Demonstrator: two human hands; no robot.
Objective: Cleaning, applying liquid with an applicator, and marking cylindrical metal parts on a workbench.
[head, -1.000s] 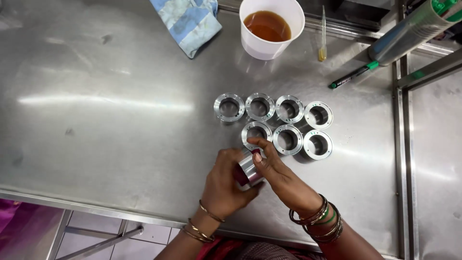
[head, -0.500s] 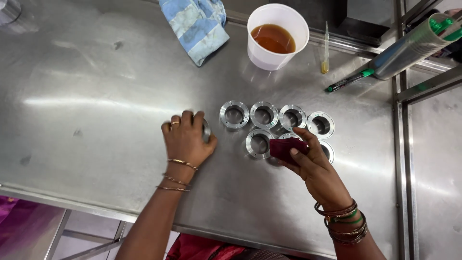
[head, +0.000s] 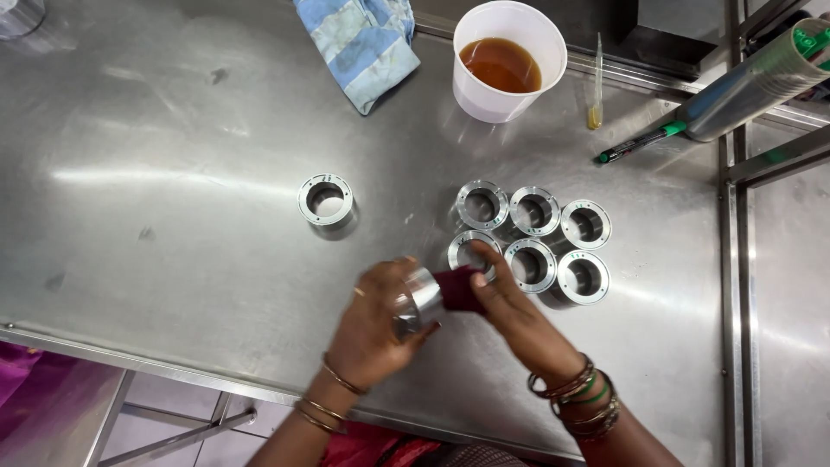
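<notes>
- The shiny steel counter [head: 173,173] holds six metal rings [head: 533,242] in a group and one lone ring [head: 325,199].
- Your left hand [head: 376,324] has its grip closed around a metal ring [head: 421,298].
- Your right hand [head: 519,316] pinches a dark red cloth [head: 458,290] against that ring.

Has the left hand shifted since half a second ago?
Yes. The left hand left the lone ring, moving right toward the ring cluster, now gripping another ring.
</notes>
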